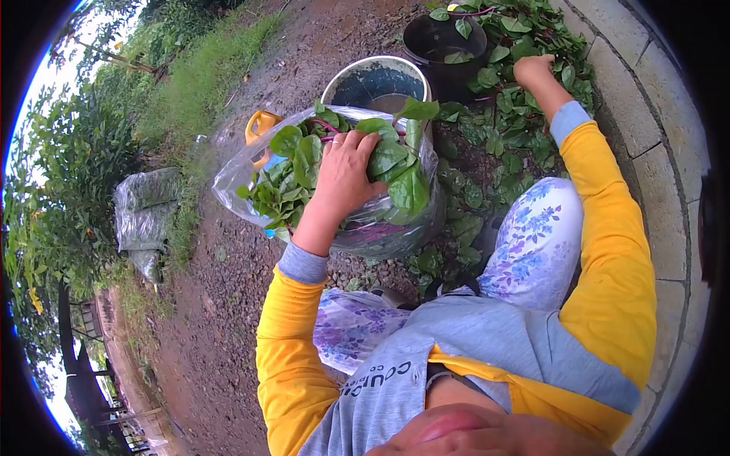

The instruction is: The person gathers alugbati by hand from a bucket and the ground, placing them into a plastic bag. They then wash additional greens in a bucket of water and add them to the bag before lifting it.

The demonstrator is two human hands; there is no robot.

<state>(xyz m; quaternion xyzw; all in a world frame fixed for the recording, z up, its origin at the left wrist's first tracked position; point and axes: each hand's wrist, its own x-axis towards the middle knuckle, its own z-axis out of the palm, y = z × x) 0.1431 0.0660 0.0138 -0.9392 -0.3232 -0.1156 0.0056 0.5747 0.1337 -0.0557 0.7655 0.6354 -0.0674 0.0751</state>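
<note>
My left hand (348,169), a ring on one finger, is closed over leafy Malabar spinach sprigs (388,156) with purplish stems. These sprigs fill the mouth of a clear plastic bag (395,237), which bulges beneath the hand. Out to the right, my right hand (535,74) reaches into a large heap of the same greens (517,102) on the ground. Its fingers look curled in at the edge of the leaves; whatever they grip is mostly hidden.
Behind the bag stands a white-rimmed bucket (378,61), with a dark bucket (445,53) beside it. A yellow handled object (261,128) is partly covered by the bag. Concrete blocks (660,182) edge the right side. Filled plastic bags (148,209) lie near plants at left.
</note>
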